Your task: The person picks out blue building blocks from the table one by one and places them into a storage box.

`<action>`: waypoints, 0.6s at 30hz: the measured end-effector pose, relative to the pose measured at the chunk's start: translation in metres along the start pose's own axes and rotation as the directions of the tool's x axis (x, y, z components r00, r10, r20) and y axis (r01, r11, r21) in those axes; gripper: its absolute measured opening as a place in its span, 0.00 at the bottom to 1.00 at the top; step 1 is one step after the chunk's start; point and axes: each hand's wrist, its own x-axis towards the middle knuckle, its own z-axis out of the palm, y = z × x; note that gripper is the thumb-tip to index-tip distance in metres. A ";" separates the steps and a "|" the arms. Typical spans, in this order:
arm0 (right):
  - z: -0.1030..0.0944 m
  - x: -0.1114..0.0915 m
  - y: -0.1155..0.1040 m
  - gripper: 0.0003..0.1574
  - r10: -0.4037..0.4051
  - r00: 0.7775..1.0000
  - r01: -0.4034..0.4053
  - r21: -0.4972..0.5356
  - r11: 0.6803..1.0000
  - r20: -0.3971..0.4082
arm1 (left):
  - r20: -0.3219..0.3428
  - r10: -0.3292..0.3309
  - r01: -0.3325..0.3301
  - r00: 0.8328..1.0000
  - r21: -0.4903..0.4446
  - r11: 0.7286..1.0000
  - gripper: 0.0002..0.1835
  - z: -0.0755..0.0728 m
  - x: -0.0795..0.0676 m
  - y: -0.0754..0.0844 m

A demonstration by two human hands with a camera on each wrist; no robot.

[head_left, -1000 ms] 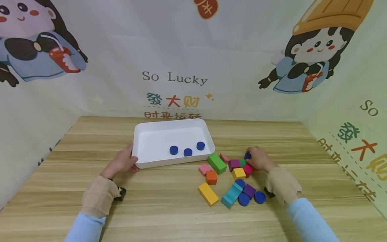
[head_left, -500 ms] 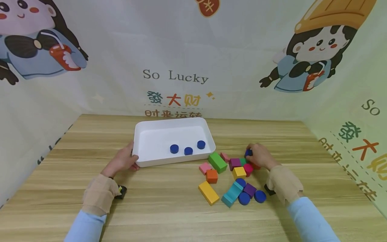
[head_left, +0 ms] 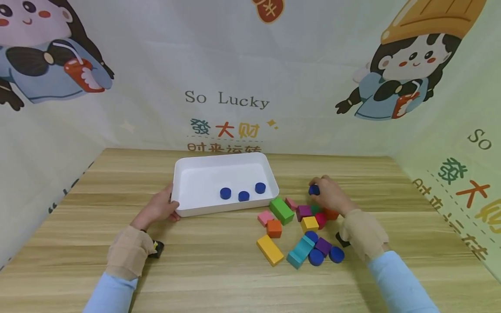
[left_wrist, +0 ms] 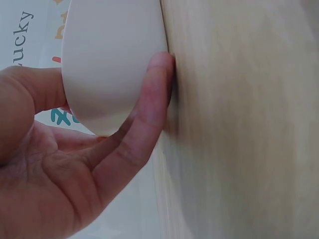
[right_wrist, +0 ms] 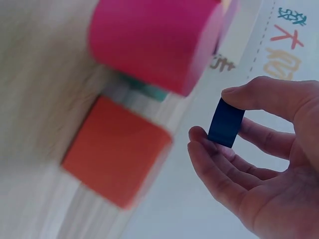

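Observation:
A white tray (head_left: pixel 203 176) with three blue discs inside (head_left: pixel 225 193) stands toward the back of the table. My left hand (head_left: pixel 157 206) holds its near left corner, and the left wrist view shows the thumb over the rim and fingers against the outer wall and lower edge. Between thumb and fingers, my right hand (head_left: pixel 330 195) pinches a blue disc (right_wrist: pixel 227 123), lifted above the loose blocks. Below that hand lie a crimson block (right_wrist: pixel 154 40) with a curved side and an orange-red block (right_wrist: pixel 118 152). A green block (head_left: pixel 315 209) is partly hidden beside them.
Right of and in front of the tray lie a long green block (head_left: pixel 281 210), a yellow block (head_left: pixel 270 250), a teal block (head_left: pixel 300 251), an orange cube (head_left: pixel 274 228) and several more blue discs (head_left: pixel 336 254). A printed cloth (head_left: pixel 313 87) hangs behind the table.
My right hand has risen from the blocks with the blue disc and moved slightly left and away, uncovering the orange-red block. The left hand and the tray have stayed put.

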 end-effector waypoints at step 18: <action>-0.001 0.035 -0.058 0.23 -0.095 0.995 0.095 0.032 0.995 -0.016 | -0.008 -0.009 0.009 1.000 -0.004 1.000 0.22 -0.001 -0.001 -0.002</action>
